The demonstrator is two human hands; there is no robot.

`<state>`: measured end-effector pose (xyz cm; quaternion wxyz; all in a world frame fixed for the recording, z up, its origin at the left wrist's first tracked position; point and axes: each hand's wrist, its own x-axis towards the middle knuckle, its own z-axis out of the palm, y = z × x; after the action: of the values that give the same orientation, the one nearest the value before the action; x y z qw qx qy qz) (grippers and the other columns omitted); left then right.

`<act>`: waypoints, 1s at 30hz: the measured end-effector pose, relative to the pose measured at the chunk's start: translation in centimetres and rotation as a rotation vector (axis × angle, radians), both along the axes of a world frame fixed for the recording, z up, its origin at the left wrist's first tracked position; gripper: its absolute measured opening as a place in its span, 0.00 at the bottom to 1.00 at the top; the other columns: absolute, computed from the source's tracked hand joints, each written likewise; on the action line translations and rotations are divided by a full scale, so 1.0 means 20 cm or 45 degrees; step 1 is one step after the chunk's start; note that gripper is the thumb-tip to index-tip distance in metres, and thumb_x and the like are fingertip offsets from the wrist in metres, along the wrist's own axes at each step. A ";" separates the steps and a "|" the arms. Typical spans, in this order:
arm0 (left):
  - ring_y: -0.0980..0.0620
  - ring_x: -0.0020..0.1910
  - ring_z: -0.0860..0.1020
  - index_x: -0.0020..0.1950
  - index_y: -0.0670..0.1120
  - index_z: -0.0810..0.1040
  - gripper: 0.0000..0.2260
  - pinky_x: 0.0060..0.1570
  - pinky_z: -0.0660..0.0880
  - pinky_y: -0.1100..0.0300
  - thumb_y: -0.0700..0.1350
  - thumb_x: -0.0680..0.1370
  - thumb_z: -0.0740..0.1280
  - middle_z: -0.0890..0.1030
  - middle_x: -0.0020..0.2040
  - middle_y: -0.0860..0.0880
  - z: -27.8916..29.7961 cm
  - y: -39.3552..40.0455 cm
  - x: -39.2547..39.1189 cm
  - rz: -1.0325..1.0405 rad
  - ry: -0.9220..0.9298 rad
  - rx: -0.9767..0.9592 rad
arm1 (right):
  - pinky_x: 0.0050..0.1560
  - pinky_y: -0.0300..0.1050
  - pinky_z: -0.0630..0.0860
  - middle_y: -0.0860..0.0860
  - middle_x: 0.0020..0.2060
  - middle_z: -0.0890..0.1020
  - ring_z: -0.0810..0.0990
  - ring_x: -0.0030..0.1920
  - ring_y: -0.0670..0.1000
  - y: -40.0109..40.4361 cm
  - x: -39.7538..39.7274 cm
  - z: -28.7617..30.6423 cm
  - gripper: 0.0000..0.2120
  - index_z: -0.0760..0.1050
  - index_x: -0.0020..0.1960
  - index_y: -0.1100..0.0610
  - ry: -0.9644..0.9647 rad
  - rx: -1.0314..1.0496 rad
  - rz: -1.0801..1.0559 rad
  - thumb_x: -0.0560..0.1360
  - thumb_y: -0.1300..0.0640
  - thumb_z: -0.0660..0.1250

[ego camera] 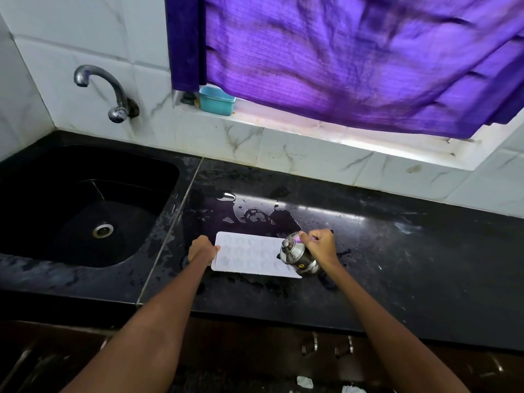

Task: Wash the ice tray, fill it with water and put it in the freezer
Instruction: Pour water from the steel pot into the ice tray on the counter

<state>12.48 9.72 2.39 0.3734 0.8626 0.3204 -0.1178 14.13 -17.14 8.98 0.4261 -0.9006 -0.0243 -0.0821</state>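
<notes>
While the white ice tray point(251, 255) lies flat on the wet black desk point(397, 251), just right of the sink point(85, 205), the left hand point(202, 248) grips its left edge with curled fingers. The right hand point(320, 246) is closed around a steel jug point(297, 255), tilted over the tray's right end. A tap point(106, 90) juts from the wall above the sink.

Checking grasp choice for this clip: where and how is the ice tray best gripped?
By its flat left short rim, from the left, where the left hand holds the ice tray. The steel jug, held by the right hand, tilts over the right end.
</notes>
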 end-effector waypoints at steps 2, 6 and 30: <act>0.39 0.62 0.77 0.62 0.36 0.75 0.18 0.56 0.75 0.51 0.46 0.76 0.69 0.77 0.63 0.38 0.00 0.00 0.00 0.000 0.001 -0.005 | 0.26 0.39 0.55 0.46 0.18 0.59 0.55 0.20 0.42 0.00 0.00 0.00 0.28 0.55 0.21 0.51 0.002 -0.010 -0.003 0.69 0.63 0.70; 0.39 0.62 0.77 0.62 0.37 0.75 0.18 0.56 0.75 0.51 0.46 0.76 0.69 0.77 0.63 0.38 0.01 0.00 -0.01 0.007 0.013 -0.008 | 0.26 0.39 0.56 0.47 0.19 0.59 0.56 0.21 0.44 0.00 0.01 -0.01 0.28 0.56 0.21 0.52 0.010 0.015 0.001 0.69 0.63 0.71; 0.40 0.62 0.77 0.62 0.38 0.76 0.18 0.58 0.75 0.50 0.47 0.77 0.68 0.77 0.63 0.39 0.01 0.00 -0.01 0.025 0.019 -0.009 | 0.27 0.41 0.56 0.46 0.19 0.55 0.55 0.20 0.46 0.16 0.01 -0.03 0.30 0.52 0.21 0.52 -0.010 -0.075 0.080 0.68 0.62 0.71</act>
<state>12.28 9.65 2.55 0.3751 0.8572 0.3311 -0.1217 14.41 -14.04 8.30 0.4016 -0.9113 -0.0567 -0.0716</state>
